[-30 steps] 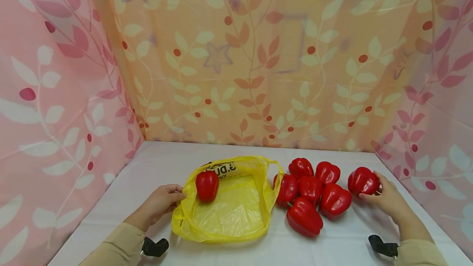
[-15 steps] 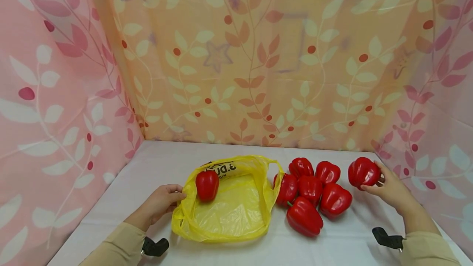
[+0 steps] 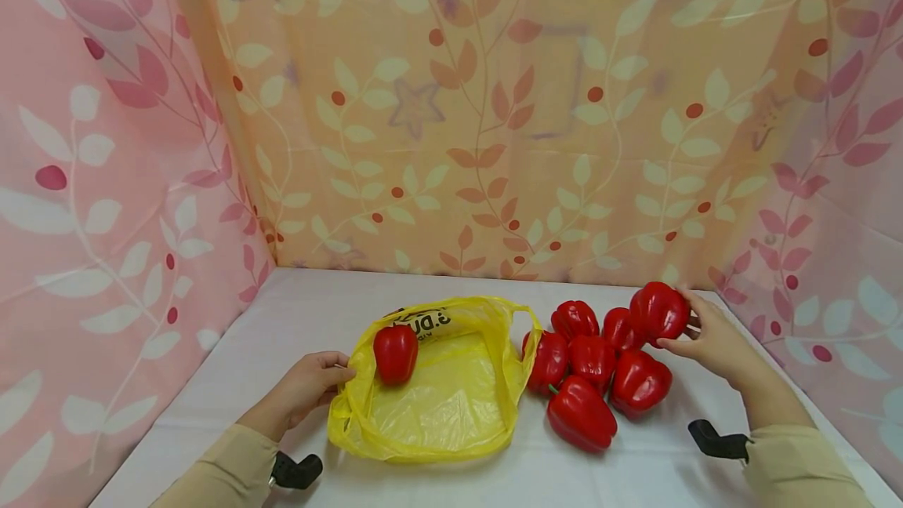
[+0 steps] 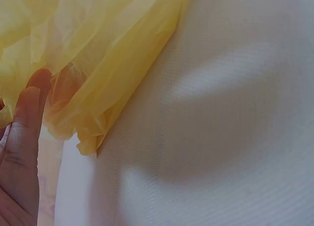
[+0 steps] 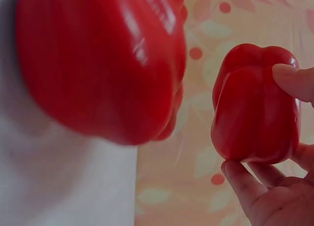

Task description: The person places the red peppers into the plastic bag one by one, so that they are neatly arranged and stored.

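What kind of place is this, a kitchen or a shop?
Probably neither: it looks like a staged tabletop booth. A white table is walled by leaf-print curtains, with only red peppers and a yellow plastic bag laid out.

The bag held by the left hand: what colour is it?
Translucent yellow bag, seen best in the head view.

Makeshift recording booth, leaf-patterned pink and orange curtains (image 3: 451, 116) hung on three sides, white cloth-covered surface (image 3: 635, 477) between them
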